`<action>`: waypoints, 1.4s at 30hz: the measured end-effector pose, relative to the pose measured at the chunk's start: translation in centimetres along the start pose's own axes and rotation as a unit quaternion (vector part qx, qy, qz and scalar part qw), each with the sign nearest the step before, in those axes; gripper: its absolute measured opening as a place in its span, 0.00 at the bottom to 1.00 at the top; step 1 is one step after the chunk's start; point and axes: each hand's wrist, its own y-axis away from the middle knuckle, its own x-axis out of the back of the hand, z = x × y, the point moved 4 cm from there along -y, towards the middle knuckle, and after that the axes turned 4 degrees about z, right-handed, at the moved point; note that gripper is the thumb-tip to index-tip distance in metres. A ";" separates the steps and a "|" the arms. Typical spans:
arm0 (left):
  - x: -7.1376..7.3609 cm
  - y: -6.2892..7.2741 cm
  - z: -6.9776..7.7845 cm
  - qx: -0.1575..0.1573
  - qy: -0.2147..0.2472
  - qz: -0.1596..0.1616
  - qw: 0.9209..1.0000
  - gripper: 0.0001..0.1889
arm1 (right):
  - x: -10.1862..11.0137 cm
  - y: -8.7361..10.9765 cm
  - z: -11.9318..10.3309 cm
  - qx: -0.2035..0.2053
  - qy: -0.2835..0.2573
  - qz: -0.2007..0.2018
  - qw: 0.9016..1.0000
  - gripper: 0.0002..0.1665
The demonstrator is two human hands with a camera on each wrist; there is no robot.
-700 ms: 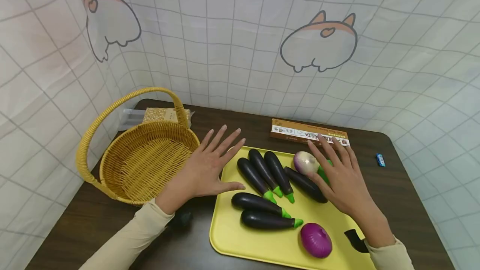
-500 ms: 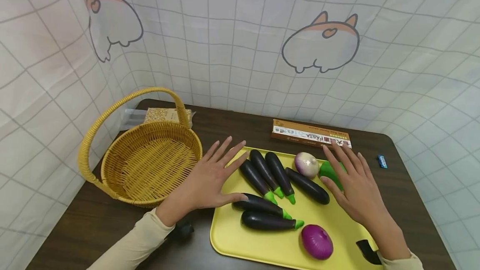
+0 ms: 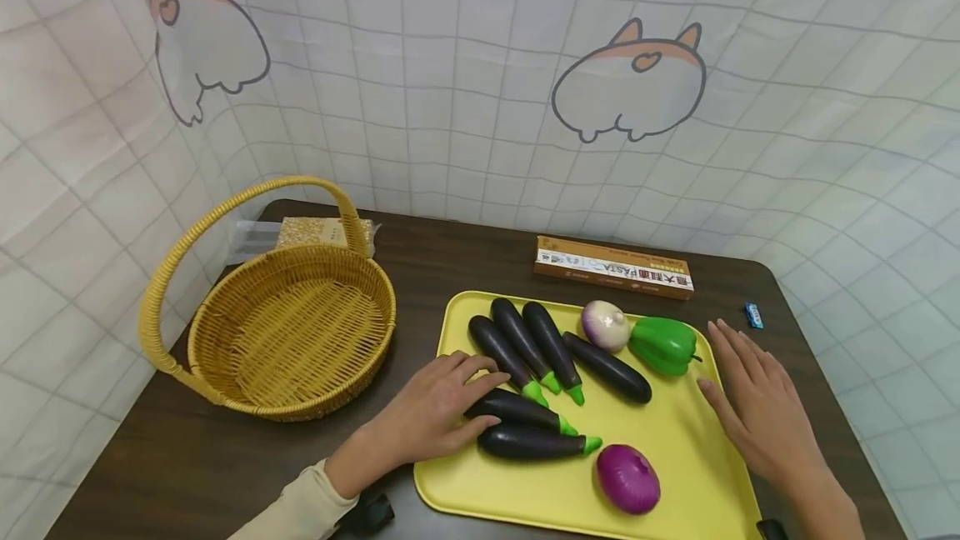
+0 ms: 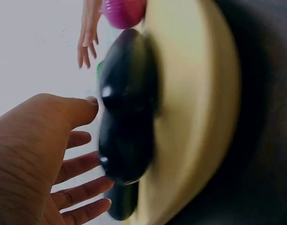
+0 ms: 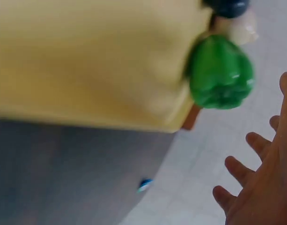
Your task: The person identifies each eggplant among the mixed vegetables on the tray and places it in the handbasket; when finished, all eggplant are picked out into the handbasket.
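Head view: yellow tray (image 3: 693, 432) on a dark table (image 3: 240, 482). Left hand (image 3: 435, 407), fingers spread and bent slightly, at two eggplants (image 3: 528, 442) on the tray's near left part; contact cannot be told. Four further eggplants (image 3: 555, 348) behind these; purple onion (image 3: 628, 479) nearer the front; white-and-purple onion (image 3: 605, 326) beside a green pepper (image 3: 664, 346) at the far side. Right hand (image 3: 768, 415), fingers extended, holding nothing, by the tray's right edge. Wicker basket (image 3: 352, 377), left of the tray; pasta box (image 3: 613, 267) behind it.

Left wrist view: thumb and fingers wide apart, eggplants just beyond the tips.

Right wrist view: fingers parted, well clear of the green pepper; small blue packet (image 5: 144, 184) on the table.
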 end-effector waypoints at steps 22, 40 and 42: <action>-2.1 0.8 -0.4 0.005 0.033 -0.058 0.998 0.23 | -3.9 3.8 3.7 -0.035 -0.036 -0.094 0.994 0.42; -2.0 1.2 -0.6 0.025 0.077 -0.073 0.994 0.22 | -5.0 4.7 4.4 -0.024 -0.022 -0.099 0.995 0.39; -1.6 1.3 -0.7 0.040 0.090 -0.079 0.992 0.22 | -5.0 4.6 4.5 -0.024 -0.022 -0.098 0.995 0.39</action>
